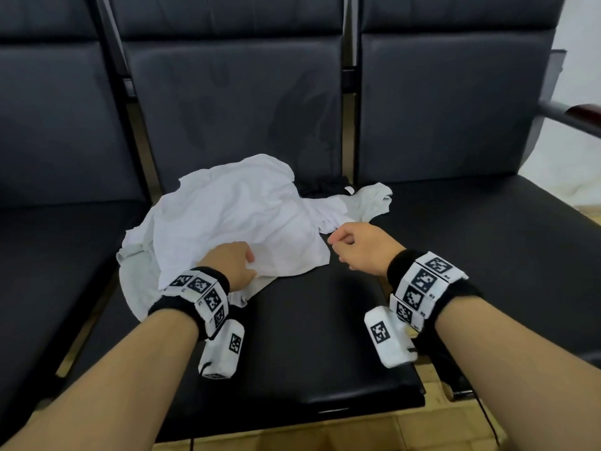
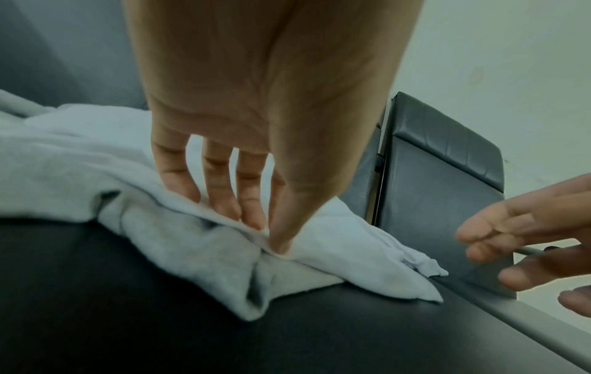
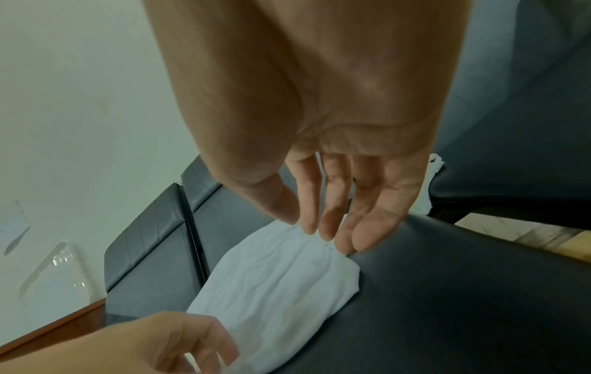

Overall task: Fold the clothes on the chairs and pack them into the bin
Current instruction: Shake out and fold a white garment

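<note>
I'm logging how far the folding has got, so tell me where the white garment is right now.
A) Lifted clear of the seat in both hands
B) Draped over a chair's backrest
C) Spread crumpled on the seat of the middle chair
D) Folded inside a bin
C: the white garment lies crumpled on the middle chair's seat, with the left hand pinching its near edge and the right hand at its right corner; no bin is in view.

Looks like a waiting room or office lobby. I face a row of linked black leatherette chairs (image 1: 325,336) with padded backs, joined on a metal frame (image 1: 349,76). A metal armrest (image 1: 566,117) ends the row at right. Plain white wall (image 1: 582,34) behind; tan tiled floor (image 1: 432,379) below.
</note>
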Available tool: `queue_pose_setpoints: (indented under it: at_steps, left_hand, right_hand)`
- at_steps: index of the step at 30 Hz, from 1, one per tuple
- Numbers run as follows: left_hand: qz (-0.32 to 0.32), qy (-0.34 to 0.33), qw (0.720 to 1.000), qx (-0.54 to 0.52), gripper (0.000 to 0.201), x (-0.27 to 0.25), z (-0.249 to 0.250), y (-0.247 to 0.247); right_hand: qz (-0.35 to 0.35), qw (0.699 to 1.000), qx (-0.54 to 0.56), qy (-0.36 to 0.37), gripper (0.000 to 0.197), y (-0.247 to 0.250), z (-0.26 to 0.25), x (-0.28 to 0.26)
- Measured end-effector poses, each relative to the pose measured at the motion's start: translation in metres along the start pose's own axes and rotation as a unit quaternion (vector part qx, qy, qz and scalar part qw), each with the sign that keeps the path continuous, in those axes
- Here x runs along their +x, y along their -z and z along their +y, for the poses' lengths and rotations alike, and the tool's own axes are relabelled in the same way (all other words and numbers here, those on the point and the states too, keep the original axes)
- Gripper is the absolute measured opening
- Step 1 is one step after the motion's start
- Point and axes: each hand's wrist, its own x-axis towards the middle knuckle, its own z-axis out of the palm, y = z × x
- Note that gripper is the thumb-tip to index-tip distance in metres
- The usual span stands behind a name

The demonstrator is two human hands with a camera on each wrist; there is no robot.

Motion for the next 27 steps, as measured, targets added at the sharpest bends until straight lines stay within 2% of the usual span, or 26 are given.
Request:
queue_pose_setpoints:
  at_steps: [2,3,7,9,12,16,19,22,23,25,26,27]
  left_hand:
    - [0.017,-0.01,1.0,-0.017,0.009,0.0,0.001,0.001]
    - [0.027,-0.013,0.999,-0.026,0.008,0.001,0.002,0.002]
    - [0.074,0.003,0.993,-0.088,0.025,0.0,0.007,0.005]
    - [0.102,0.007,0.987,-0.127,0.02,-0.004,0.014,0.01]
    - [0.149,-0.018,0.971,-0.188,0.004,-0.014,0.026,0.02]
    - [0.171,-0.079,0.948,-0.257,0.007,-0.029,0.036,0.034]
    - [0.159,-0.126,0.932,-0.301,0.009,-0.04,0.044,0.042]
    - [0.093,-0.14,0.898,-0.406,0.009,-0.048,0.048,0.043]
    - [0.052,-0.137,0.875,-0.462,0.01,-0.051,0.05,0.043]
    - [-0.037,-0.134,0.818,-0.558,0.013,-0.059,0.055,0.045]
    - [-0.076,-0.139,0.798,-0.581,0.018,-0.062,0.058,0.045]
    - [-0.101,-0.148,0.798,-0.575,0.031,-0.063,0.059,0.045]
  right_hand:
    - [-0.002,1.0,-0.007,0.0,0.021,-0.002,0.0,0.001]
    - [-0.003,1.0,-0.01,0.0,0.021,-0.003,0.0,0.002]
    - [-0.002,0.999,-0.032,0.005,0.022,-0.004,-0.001,0.0]
    - [-0.007,0.998,-0.066,0.01,0.026,-0.005,-0.002,-0.002]
    - [-0.02,0.991,-0.131,0.028,0.046,-0.009,-0.001,-0.004]
    - [-0.032,0.992,-0.118,0.043,0.082,-0.017,0.001,-0.006]
    - [-0.021,0.991,-0.115,0.063,0.09,-0.019,-0.002,-0.011]
    - [0.002,0.993,-0.1,0.069,0.08,-0.019,-0.007,-0.011]
    - [0.01,0.992,-0.1,0.076,0.069,-0.019,-0.008,-0.011]
    - [0.043,0.988,-0.099,0.11,0.032,-0.018,-0.009,-0.008]
    - [0.059,0.986,-0.088,0.125,0.017,-0.016,-0.009,-0.006]
    - [0.066,0.988,-0.074,0.122,0.018,-0.013,-0.012,-0.006]
